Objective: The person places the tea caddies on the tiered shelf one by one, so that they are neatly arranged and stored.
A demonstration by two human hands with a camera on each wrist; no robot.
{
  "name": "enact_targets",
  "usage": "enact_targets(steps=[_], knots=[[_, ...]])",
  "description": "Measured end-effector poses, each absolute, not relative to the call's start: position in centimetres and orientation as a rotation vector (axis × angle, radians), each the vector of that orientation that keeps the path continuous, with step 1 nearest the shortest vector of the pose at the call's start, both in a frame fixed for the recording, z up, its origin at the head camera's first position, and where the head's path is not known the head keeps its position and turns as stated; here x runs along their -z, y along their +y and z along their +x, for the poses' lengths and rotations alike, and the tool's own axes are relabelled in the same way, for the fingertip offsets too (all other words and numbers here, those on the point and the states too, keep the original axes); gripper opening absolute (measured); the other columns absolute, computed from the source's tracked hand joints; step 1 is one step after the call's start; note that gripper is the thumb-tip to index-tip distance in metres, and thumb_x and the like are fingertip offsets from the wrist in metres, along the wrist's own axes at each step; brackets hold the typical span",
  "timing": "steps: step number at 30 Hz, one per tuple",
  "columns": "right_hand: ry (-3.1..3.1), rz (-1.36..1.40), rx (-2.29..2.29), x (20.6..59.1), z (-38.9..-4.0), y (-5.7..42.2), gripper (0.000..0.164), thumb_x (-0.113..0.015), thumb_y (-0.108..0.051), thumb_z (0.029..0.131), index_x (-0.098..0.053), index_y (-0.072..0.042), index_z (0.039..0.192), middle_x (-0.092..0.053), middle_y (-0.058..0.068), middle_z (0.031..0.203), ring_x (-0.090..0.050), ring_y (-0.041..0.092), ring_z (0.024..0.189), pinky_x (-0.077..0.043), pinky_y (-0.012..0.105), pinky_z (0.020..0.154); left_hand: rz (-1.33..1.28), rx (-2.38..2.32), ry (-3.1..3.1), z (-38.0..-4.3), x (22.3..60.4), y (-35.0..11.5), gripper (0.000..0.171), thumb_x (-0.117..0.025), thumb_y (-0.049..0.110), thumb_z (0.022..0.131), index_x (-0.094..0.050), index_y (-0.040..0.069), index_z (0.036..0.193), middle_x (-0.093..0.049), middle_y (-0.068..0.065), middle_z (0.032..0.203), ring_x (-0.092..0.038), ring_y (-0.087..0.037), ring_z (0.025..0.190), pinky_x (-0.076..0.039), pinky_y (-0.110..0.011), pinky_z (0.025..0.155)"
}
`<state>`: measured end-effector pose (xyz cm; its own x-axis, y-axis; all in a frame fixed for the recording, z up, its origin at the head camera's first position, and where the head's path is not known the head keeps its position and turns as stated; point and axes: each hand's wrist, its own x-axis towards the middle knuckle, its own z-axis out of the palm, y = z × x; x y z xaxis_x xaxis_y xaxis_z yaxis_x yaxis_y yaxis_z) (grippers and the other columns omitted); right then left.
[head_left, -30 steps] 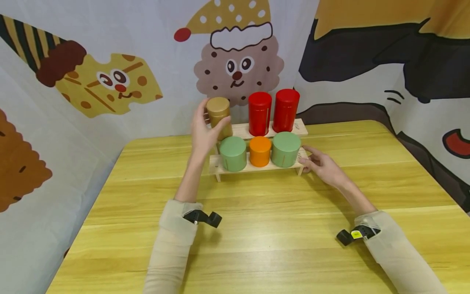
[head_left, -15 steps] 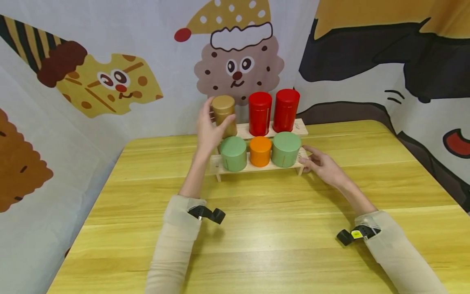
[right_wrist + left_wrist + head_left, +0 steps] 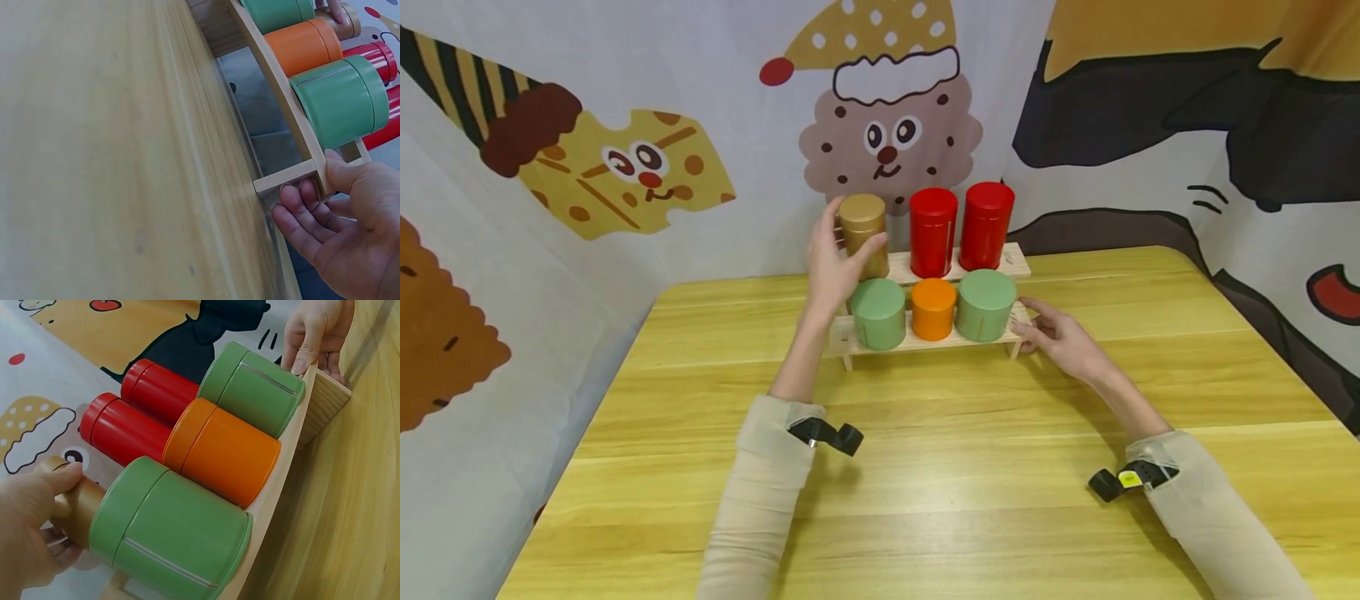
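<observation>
My left hand [image 3: 835,271] grips a gold canister [image 3: 862,218] at the left end of the upper tier of a wooden two-tier rack [image 3: 917,343]. In the left wrist view its thumb and fingers wrap the gold canister [image 3: 81,509], partly behind a green canister. Whether its base touches the board is hidden. My right hand [image 3: 1063,342] holds the rack's right end; in the right wrist view the thumb lies on the lower board [image 3: 294,119] with fingers underneath. Two red canisters [image 3: 932,233] stand on the upper tier, right of the gold one.
On the lower tier an orange canister [image 3: 933,310] stands between a left green canister [image 3: 878,315] and a right green canister [image 3: 987,307]. The rack stands toward the back of the wooden table [image 3: 925,467], before a cartoon-printed curtain [image 3: 737,250].
My left hand has moved right with the gold canister, bringing it closer to the red canisters. The right hand stays at the rack's end.
</observation>
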<state>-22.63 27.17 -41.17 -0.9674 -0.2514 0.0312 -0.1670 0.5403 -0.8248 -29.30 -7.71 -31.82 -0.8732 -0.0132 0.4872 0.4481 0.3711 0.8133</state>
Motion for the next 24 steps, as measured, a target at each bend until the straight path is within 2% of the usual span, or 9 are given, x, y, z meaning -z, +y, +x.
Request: enact_targets(steps=[8,16,20,24], knots=[[2.668,-0.361,1.407,41.1,-22.6,27.4,0.071,-0.055,-0.030,0.105,-0.022,0.003,0.158,-0.064,0.020,0.105,-0.067,0.029,0.091,-0.053,0.032,0.084,-0.394,1.523,-2.241,-29.4,31.8,-7.8,0.078,-0.080,0.029,0.089,-0.039,0.006,0.152,-0.053,-0.017,0.135,-0.053,-0.028,0.119,-0.047,-0.037,0.101],[2.679,-0.356,1.387,41.1,-22.8,27.8,0.071,-0.056,-0.030,0.105,-0.023,0.004,0.157,-0.063,0.022,0.112,-0.068,0.031,0.094,-0.054,0.036,0.086,-0.397,1.581,-2.267,-28.8,32.1,-8.6,0.083,-0.078,0.033,0.090,-0.034,0.008,0.156,-0.052,-0.017,0.137,-0.050,-0.027,0.122,-0.043,-0.037,0.104],[2.705,-0.360,1.366,41.0,-22.8,27.9,0.071,-0.056,-0.032,0.105,-0.024,0.004,0.157,-0.062,0.026,0.116,-0.068,0.035,0.097,-0.053,0.044,0.089,-0.410,1.578,-2.279,-28.3,32.2,-9.2,0.084,-0.077,0.035,0.091,-0.032,0.008,0.156,-0.050,-0.018,0.140,-0.049,-0.029,0.126,-0.041,-0.042,0.107],[2.779,-0.335,1.343,40.8,-22.6,27.9,0.073,-0.058,-0.034,0.104,-0.024,0.003,0.157,-0.056,0.032,0.128,-0.061,0.046,0.112,-0.048,0.057,0.096,-0.442,1.534,-2.312,-27.6,32.4,-10.1,0.082,-0.074,0.034,0.093,-0.031,0.007,0.157,-0.048,-0.020,0.143,-0.048,-0.031,0.128,-0.039,-0.045,0.110]])
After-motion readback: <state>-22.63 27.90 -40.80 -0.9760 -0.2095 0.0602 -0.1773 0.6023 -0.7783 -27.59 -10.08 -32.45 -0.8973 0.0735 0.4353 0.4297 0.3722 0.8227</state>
